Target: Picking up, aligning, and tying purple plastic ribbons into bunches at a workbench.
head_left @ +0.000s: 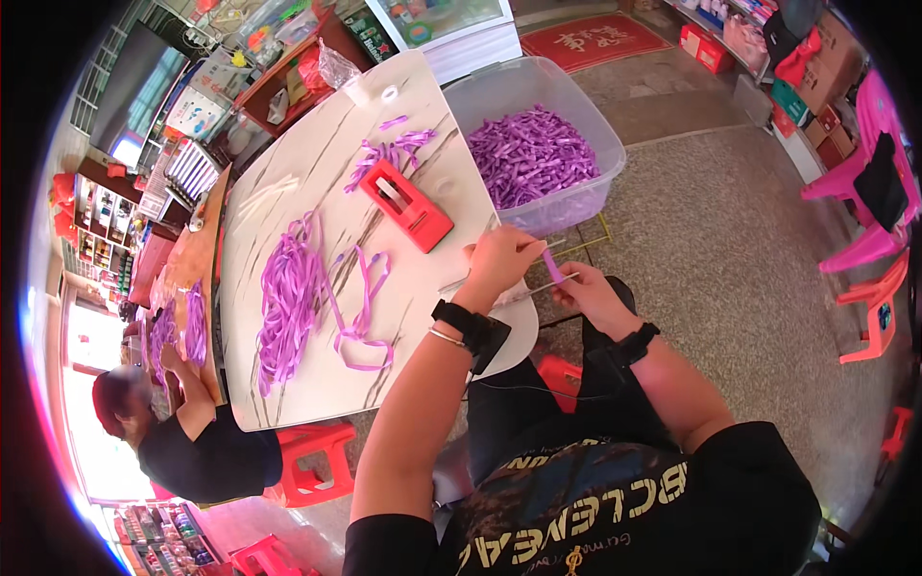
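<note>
Over the table's near right corner, my left hand [501,262] pinches the upper end of a short purple ribbon [551,268]. Beside it, my right hand [597,300] has its fingers closed on a thin pale rod [557,284] that crosses the ribbon's lower end. Whether the right fingers also grip the ribbon is too small to tell. A red tape dispenser [411,206] lies on the white marbled table [437,331]. Left of it is a heap of long purple ribbons [291,302], with a loose looped ribbon [365,367] alongside. Short purple pieces [384,154] lie behind the dispenser.
A clear plastic bin [607,182] full of short purple ribbon pieces [533,154] stands against the table's right side. At the left, another person [197,446] sits at a wooden table with purple ribbons. Red stools [322,461] and a pink chair [869,197] stand around.
</note>
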`<state>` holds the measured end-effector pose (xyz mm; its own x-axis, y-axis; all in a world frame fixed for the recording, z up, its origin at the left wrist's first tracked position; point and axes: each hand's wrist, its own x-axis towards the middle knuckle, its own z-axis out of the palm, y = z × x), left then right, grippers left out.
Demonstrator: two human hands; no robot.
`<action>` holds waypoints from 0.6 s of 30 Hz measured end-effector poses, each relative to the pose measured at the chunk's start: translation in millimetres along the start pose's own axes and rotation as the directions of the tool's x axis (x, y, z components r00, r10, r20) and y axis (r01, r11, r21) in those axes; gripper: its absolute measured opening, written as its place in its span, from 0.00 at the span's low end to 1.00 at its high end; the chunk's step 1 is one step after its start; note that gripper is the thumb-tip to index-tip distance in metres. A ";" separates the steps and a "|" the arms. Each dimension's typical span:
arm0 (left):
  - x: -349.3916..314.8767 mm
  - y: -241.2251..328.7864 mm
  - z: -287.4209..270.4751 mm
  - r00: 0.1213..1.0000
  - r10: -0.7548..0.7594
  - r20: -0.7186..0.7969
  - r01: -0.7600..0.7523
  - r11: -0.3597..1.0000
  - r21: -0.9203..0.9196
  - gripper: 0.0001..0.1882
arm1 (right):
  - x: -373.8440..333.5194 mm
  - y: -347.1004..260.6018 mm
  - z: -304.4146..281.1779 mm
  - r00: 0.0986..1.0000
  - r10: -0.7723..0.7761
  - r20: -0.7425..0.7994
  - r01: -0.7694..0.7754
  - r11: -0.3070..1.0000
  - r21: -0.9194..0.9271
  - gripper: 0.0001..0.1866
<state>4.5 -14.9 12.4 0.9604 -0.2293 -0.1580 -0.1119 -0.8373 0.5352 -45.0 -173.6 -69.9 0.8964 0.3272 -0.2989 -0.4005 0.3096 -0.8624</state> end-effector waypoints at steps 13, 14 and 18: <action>0.1 -1.0 3.2 0.998 0.035 -0.058 -0.042 0.992 -0.120 0.14 | 15.4 10.3 -5.3 0.966 -0.256 -0.037 0.233 0.924 -0.302 0.05; -0.1 0.2 1.9 0.999 0.028 -0.046 -0.032 0.995 -0.093 0.14 | 3.9 2.8 -0.9 0.986 -0.161 -0.036 0.151 0.968 -0.201 0.05; 1.6 -0.9 2.5 0.998 0.044 -0.036 -0.047 0.994 -0.094 0.15 | -14.4 -4.8 -1.6 0.999 0.020 0.041 -0.021 0.999 0.031 0.06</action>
<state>5.5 -15.8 9.7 0.9633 -0.2475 -0.1042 -0.1322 -0.7751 0.6179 -55.7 -181.3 -62.2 0.8799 0.3694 -0.2988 -0.4249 0.3304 -0.8428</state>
